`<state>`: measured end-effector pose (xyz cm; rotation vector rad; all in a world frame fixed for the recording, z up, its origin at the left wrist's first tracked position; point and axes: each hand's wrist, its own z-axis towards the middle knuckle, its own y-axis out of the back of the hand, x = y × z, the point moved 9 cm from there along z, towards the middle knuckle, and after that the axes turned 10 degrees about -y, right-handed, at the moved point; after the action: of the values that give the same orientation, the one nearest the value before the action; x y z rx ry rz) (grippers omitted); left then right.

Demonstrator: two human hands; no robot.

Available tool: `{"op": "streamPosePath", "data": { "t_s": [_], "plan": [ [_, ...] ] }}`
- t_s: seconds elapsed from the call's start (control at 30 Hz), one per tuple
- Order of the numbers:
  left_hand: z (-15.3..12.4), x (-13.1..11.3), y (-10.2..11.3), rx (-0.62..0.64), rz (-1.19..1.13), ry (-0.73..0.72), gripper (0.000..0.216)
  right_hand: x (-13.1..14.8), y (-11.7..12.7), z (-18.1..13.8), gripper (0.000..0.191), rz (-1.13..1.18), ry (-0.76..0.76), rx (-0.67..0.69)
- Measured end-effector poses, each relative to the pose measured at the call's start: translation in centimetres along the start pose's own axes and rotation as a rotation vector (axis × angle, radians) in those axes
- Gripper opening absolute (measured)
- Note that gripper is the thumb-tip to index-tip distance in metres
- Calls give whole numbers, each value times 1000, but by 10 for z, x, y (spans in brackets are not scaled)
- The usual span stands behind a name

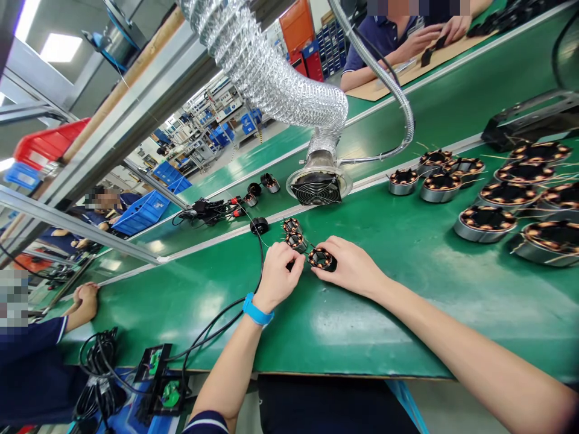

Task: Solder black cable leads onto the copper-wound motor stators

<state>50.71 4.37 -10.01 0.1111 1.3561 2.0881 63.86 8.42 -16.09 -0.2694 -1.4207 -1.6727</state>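
Observation:
My right hand grips a small round stator with copper windings on the green bench. My left hand, with a blue wristband, is closed in a pinch right beside that stator; what it pinches is too small to make out. Two more small wound stators lie just beyond my fingers.
A fume fan on a silver hose stands behind the stators. Several larger wound stators cover the right of the bench. Black cables and a round black part lie at left. Other people work at the left edge and across the far bench.

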Motion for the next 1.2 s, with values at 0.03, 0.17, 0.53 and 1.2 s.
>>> {"op": "streamPosePath", "data": {
  "t_s": [0.03, 0.17, 0.53, 1.2],
  "plan": [
    [0, 2, -2, 46, -25, 24, 26, 0, 0, 0, 29, 1, -3, 3],
    [2, 8, -8, 163, -160, 94, 20, 0, -1, 0, 31, 3, -3, 14],
    [10, 20, -2, 3, -381, 125, 14, 0, -3, 0, 28, 34, 10, 46],
    [41, 39, -19, 218, -346, 191, 34, 1, -4, 0, 28, 53, 19, 82]
  ]
}}
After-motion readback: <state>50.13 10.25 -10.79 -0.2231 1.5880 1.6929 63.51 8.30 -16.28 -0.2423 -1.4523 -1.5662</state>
